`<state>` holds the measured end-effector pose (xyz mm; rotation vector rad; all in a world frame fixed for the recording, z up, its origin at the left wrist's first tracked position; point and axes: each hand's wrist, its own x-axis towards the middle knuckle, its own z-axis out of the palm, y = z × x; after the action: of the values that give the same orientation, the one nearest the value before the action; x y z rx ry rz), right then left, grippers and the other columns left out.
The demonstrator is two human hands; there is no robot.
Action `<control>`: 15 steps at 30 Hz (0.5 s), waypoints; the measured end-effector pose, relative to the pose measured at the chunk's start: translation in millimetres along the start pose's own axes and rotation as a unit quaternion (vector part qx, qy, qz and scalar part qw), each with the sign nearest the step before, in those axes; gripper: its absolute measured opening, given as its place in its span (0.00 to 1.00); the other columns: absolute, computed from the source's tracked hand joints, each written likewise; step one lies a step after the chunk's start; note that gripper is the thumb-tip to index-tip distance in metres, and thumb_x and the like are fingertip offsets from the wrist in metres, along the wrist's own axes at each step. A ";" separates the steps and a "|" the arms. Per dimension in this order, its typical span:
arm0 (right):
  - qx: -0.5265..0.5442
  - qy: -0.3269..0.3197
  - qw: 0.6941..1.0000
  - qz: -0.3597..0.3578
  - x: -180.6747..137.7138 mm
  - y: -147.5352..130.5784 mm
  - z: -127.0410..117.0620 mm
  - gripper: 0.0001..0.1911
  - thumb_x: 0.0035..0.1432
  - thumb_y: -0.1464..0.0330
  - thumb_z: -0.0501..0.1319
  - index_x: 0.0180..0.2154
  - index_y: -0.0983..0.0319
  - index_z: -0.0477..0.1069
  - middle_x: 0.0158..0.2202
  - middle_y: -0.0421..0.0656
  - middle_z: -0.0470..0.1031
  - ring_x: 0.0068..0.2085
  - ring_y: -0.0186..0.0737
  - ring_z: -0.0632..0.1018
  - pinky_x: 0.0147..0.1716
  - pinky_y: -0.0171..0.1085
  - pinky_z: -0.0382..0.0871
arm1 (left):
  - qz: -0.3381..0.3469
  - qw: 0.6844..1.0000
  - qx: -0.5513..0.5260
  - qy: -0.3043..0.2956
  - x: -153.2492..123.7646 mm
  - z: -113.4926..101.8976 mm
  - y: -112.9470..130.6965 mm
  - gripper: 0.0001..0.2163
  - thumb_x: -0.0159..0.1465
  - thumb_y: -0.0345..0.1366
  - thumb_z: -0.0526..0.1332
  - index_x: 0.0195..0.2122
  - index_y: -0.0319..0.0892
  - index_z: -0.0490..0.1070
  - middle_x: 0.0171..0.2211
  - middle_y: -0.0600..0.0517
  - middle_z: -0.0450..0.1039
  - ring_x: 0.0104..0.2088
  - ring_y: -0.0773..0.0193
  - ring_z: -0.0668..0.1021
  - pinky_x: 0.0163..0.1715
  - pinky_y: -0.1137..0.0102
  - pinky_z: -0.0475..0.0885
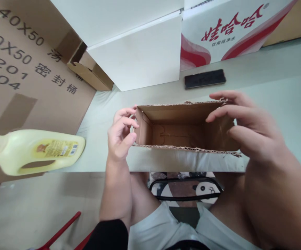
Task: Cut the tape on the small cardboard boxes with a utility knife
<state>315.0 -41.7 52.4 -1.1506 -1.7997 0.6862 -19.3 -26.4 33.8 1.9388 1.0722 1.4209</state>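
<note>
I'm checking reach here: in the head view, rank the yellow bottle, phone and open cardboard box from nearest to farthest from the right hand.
1. Open cardboard box: its right end is at the right hand.
2. Phone: beyond the box, lying on the table.
3. Yellow bottle: far left, past the left hand.

The head camera looks forward and steeply down from above the near edge of the surface [278,83], close enough to see into the box [176,135] to its bottom. Its wide view runs from the wearer's lap [150,227], below that edge, to the carton [226,38] beyond, both hands near centre.
</note>
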 end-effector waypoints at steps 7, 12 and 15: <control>0.030 -0.030 0.999 -0.011 -0.6 -3.1 -7.4 0.23 0.54 0.71 0.57 0.46 0.51 0.84 0.50 0.42 0.80 0.51 0.51 0.79 0.48 0.51 0.75 | 0.029 0.999 -0.007 0.011 0.5 0.4 6.5 0.14 0.63 0.52 0.68 0.28 0.49 0.77 0.42 0.48 0.75 0.52 0.50 0.80 0.56 0.52 0.77; -0.013 0.019 1.000 0.001 1.3 -3.6 0.9 0.24 0.59 0.68 0.57 0.53 0.58 0.81 0.51 0.47 0.79 0.49 0.47 0.79 0.47 0.48 0.76 | 0.018 0.997 -0.037 -0.060 0.3 6.7 9.5 0.11 0.65 0.49 0.67 0.37 0.51 0.84 0.48 0.46 0.82 0.49 0.51 0.83 0.50 0.54 0.80; -0.058 0.056 0.997 0.009 4.0 -0.8 14.8 0.23 0.62 0.67 0.58 0.55 0.62 0.80 0.50 0.51 0.78 0.50 0.48 0.79 0.51 0.50 0.77 | -0.015 0.986 -0.093 -0.136 2.0 12.8 10.0 0.20 0.71 0.55 0.57 0.50 0.51 0.83 0.55 0.44 0.81 0.56 0.46 0.82 0.58 0.49 0.76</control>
<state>300.8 -38.4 47.5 -1.2588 -1.7538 0.5224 -3.9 -29.7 38.4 1.9052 0.8084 1.1535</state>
